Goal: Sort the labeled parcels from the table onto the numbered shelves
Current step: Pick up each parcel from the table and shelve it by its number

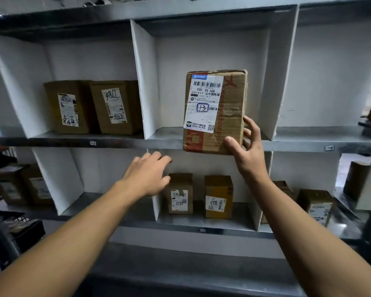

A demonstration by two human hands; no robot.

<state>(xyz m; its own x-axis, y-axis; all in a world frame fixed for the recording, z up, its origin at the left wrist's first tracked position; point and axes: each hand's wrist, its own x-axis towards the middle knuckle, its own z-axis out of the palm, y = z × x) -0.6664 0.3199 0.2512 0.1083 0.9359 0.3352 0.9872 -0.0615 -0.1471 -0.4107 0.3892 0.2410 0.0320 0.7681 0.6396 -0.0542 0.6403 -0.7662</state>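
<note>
While upright before the shelf edge (159,144), parcel (234,99) in right hand (247,152).

Single wide view from the head
It faces forward at the shelves (116,143) from close up, the rack just beyond the fingers (251,126).

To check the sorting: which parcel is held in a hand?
The parcel marked 1-3, gripped by the right hand; the other parcels stand on shelves.

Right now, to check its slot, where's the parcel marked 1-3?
Head view, right of centre: the parcel is gripped by the right hand at the front edge of the upper middle compartment.
</note>
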